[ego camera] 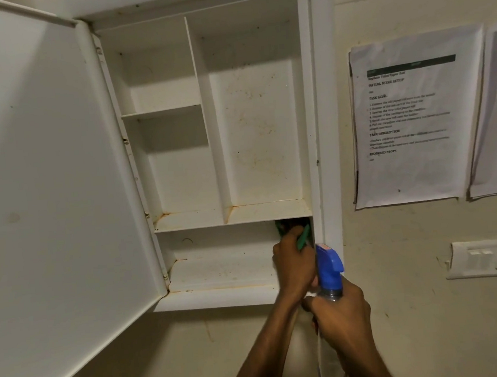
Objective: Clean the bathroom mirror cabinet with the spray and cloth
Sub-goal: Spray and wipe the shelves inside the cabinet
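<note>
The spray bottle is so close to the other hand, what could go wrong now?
1. The right hand holds the spray bottle right beside the left hand, so a squeeze might wet that hand rather than the shelf.
2. The left hand presses the green cloth into the bottom right corner; with the arms so close, they could bump.
3. The open cabinet door hangs close on the left and could be knocked.

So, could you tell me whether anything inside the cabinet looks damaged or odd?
Yes: rust-coloured stains line the edges of the middle shelf and the bottom shelf, and faint brownish marks spot the back panel of the tall right compartment. Nothing looks broken or spilled.
</note>
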Tool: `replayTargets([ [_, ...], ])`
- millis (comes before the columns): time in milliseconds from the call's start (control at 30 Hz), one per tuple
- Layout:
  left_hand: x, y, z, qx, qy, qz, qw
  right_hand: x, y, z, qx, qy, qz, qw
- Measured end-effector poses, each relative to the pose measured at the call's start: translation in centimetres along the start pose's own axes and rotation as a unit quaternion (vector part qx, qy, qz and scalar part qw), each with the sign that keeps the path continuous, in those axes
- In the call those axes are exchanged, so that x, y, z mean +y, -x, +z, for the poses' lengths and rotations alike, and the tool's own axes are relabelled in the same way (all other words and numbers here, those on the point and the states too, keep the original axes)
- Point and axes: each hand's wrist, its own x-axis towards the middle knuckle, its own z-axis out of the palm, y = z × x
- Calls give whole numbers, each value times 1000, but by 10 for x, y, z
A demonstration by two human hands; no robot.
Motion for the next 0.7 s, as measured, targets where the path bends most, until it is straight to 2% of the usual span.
replayTargets([
  [167,-4,-7,-10,-64,9,-9,998,7,13,-5,-32,-13,21,999],
  [333,-2,-21,-45,-142,-120,78,980,15,29,-6,-57,-89,62,992],
  [433,-2,-25,-57,-189,-188,102,958,17,32,-2,-60,-75,68,993],
  [567,6,-38,-68,-230,-264,161,923,12,29,14,-42,-31,44,998],
  [700,13,-47,-72,-262,-307,186,896,11,25,24,26,27,21,999],
])
